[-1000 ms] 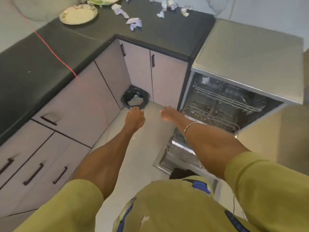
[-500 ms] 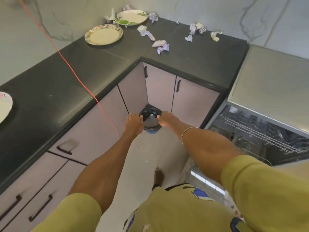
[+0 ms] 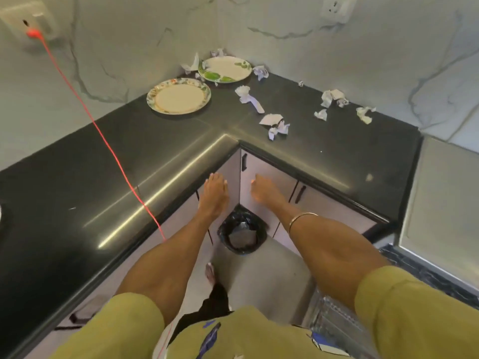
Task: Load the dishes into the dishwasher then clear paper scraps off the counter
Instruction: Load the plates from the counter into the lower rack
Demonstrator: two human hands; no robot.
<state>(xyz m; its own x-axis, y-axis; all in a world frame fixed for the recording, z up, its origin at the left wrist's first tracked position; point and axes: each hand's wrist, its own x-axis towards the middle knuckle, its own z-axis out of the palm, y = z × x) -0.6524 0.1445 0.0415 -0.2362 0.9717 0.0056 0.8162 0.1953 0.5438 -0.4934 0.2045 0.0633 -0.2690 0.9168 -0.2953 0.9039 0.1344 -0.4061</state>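
Your left hand [image 3: 214, 193] and right hand [image 3: 261, 191] reach forward side by side over the desk's [image 3: 108, 161] inner corner, fingers relaxed, grasping nothing. Both plates lie flat at the far corner: the floral plate [image 3: 178, 96] nearer left, the leaf plate [image 3: 225, 69] just beyond. Paper scraps [image 3: 276, 124] scatter rightward along the far wall, long axes mixed. The dishwasher [image 3: 440, 203] sits right.

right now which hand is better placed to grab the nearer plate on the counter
Left, probably. The left hand is empty and sits more directly below the nearer plate; the right hand, also empty, is further toward the paper scraps.
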